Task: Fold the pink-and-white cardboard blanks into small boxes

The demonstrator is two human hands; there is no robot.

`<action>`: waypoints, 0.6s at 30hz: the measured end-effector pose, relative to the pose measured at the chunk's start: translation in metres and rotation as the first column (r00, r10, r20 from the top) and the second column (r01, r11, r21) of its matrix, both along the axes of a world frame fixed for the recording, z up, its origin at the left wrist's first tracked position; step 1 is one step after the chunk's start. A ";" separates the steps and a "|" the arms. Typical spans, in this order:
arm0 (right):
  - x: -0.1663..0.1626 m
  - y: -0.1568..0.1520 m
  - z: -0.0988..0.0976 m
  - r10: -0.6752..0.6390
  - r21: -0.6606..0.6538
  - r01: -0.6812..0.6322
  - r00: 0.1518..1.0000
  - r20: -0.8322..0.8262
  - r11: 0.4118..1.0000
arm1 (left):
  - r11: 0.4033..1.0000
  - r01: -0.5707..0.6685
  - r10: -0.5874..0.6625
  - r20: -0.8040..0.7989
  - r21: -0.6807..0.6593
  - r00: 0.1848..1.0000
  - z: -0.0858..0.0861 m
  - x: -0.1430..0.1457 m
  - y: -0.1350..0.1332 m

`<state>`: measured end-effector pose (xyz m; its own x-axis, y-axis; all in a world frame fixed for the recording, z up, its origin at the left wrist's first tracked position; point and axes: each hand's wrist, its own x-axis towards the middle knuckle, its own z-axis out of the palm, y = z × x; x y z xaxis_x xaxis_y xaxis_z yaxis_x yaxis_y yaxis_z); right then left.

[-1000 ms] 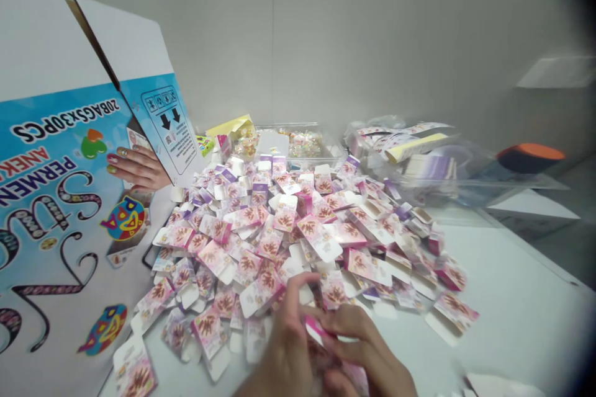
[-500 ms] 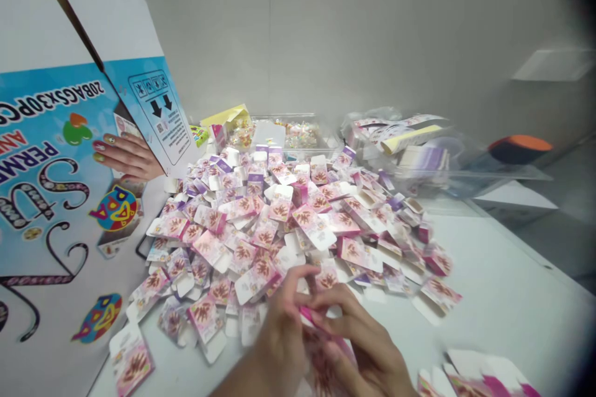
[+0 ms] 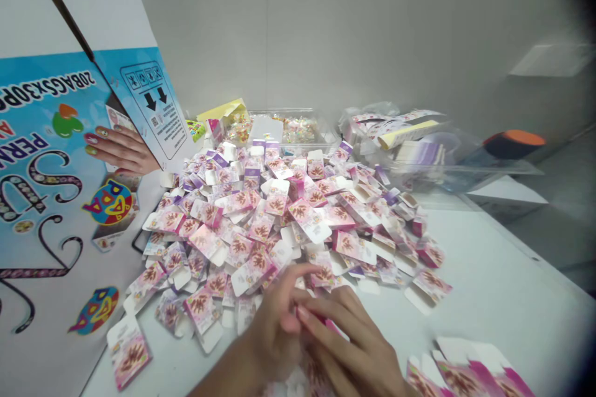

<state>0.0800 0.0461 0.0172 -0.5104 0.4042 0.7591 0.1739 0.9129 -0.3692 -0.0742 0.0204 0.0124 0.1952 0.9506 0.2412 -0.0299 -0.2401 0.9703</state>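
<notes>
My left hand (image 3: 279, 316) and my right hand (image 3: 347, 338) meet at the bottom middle, both closed around one small pink printed carton (image 3: 315, 375). Most of that carton is hidden by my fingers; a printed face shows below them and a pink edge between the right fingers. My left index finger reaches out over the top, while the right fingertips press close to the left thumb. Just beyond my hands spreads a big heap of small pink and purple cartons (image 3: 261, 229), many with white end flaps open.
A large blue and white printed box (image 3: 41, 198) stands at the left. More flat pink cartons (image 3: 465, 372) lie at the lower right. Behind the heap are a clear tray (image 3: 298, 127) with beads and a clear bin (image 3: 419, 155) of papers. An orange-topped dark object (image 3: 514, 142) sits at the right.
My right fingers have moved over the carton's top edge against my left thumb, covering more of it. The view has shifted slightly; the heap looks unchanged.
</notes>
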 end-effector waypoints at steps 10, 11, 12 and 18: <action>-0.002 -0.006 0.001 -0.064 0.062 0.063 0.998 0.021 0.996 | 1.000 -0.001 0.001 0.008 0.009 1.000 0.003 -0.001 -0.004; -0.004 -0.007 0.000 -0.053 0.031 0.054 0.999 -0.010 0.998 | 1.000 -0.011 0.011 0.023 -0.002 1.000 0.002 0.000 -0.005; -0.005 -0.009 -0.001 -0.040 -0.025 0.039 0.999 -0.032 0.999 | 1.000 -0.024 0.024 0.039 -0.006 0.999 0.001 0.001 -0.005; -0.007 -0.004 0.006 -0.292 -0.590 0.071 0.912 -0.288 0.804 | 0.802 -0.516 0.529 0.043 0.300 0.848 -0.006 0.005 0.001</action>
